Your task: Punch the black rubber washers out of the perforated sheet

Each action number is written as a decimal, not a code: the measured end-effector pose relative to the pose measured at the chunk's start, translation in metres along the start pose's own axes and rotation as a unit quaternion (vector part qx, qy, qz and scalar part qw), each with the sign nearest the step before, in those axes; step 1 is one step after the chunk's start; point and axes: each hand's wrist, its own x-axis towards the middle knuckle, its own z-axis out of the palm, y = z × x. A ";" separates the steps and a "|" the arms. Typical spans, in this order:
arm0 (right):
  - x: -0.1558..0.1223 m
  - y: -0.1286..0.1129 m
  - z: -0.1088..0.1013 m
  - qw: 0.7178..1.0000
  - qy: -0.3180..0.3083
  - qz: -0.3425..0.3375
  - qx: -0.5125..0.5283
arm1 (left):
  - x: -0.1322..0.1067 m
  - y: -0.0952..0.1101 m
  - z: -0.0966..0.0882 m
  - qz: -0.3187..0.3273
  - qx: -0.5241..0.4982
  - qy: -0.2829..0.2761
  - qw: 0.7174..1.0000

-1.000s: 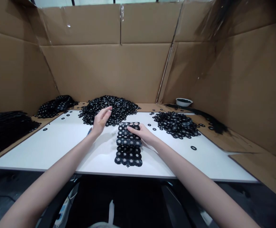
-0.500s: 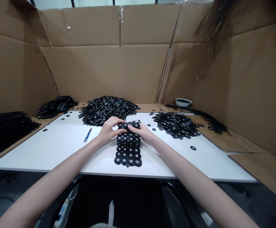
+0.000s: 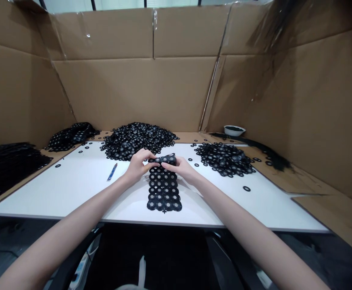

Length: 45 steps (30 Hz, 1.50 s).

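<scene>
Gripping the black ring sheet (image 3: 163, 189) by its far edge, hands left (image 3: 139, 164) and right (image 3: 184, 168).

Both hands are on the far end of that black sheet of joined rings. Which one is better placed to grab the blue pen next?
Left, probably. The left hand grips the black ring sheet nearest the blue pen, which lies just left of it on the white table. The right hand would have to cross the sheet.

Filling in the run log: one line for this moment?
left hand: grips sheet top | right hand: grips sheet top | ring sheet: flat on table
</scene>
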 end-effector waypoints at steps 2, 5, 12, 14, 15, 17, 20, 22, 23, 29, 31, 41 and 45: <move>0.000 0.000 0.000 1.000 -0.003 -0.002 0.001 | 0.000 0.000 0.000 -0.006 0.000 0.000 1.000; -0.001 0.000 -0.001 1.000 -0.007 -0.008 0.000 | 0.000 0.002 0.000 -0.010 0.002 0.001 1.000; -0.001 0.001 0.000 1.000 -0.020 -0.014 -0.019 | -0.001 0.003 0.001 -0.004 0.008 -0.005 1.000; -0.002 0.000 0.000 1.000 -0.021 -0.009 -0.016 | -0.001 0.003 0.000 -0.005 0.006 -0.010 1.000; -0.003 0.000 0.001 1.000 -0.020 -0.005 -0.014 | -0.001 0.004 -0.001 -0.004 0.006 -0.014 1.000; -0.003 -0.001 0.002 1.000 -0.020 -0.002 -0.016 | -0.002 0.006 -0.002 -0.001 0.003 -0.023 1.000; -0.003 0.001 0.002 0.999 -0.022 -0.015 -0.029 | -0.002 0.008 -0.003 0.004 -0.007 -0.035 0.999; -0.002 0.004 0.002 0.998 -0.026 -0.026 -0.047 | -0.003 0.008 -0.003 0.005 -0.016 -0.033 0.999; -0.001 0.006 0.003 0.998 -0.025 -0.031 -0.057 | -0.003 0.007 -0.003 0.004 -0.021 -0.029 0.999; 0.000 0.008 0.004 0.994 -0.014 -0.048 -0.102 | -0.002 0.005 -0.002 -0.022 -0.039 -0.010 0.999; 0.000 0.007 0.005 0.993 -0.018 -0.049 -0.110 | -0.003 0.006 -0.002 -0.038 -0.048 -0.014 0.998; 0.002 0.007 0.008 0.980 0.022 -0.023 -0.199 | 0.000 -0.007 0.009 -0.221 -0.255 0.013 0.941; 0.002 0.004 0.010 0.979 0.010 -0.048 -0.197 | 0.004 -0.015 0.006 -0.257 -0.315 0.050 0.912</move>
